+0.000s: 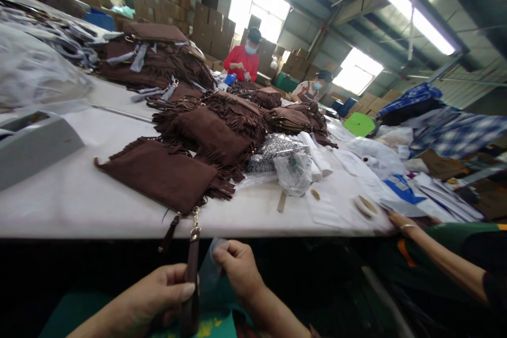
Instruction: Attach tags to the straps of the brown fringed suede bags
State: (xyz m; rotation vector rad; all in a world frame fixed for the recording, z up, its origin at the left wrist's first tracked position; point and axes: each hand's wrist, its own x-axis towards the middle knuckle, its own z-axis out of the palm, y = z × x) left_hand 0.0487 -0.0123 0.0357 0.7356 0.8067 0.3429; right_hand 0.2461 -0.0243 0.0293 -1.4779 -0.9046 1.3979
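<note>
A brown fringed pouch [158,171] lies at the table's front edge, its zip side toward me. From its corner a dark brown wrist strap [193,253] hangs over the edge on a metal clasp. My left hand [158,296] is closed on this strap, thumb and fingers pinching it. Just right of the strap, my right hand [240,269] pinches a translucent plastic strip [212,264] between thumb and fingers. A tasselled zip pull [169,233] dangles beside the strap.
More brown fringed bags [222,127] are heaped behind the pouch. A grey box-like object [37,148] stands at left; a tape roll [365,206] lies at right. A co-worker's arm [439,256] reaches in from the right, and two people work across the table.
</note>
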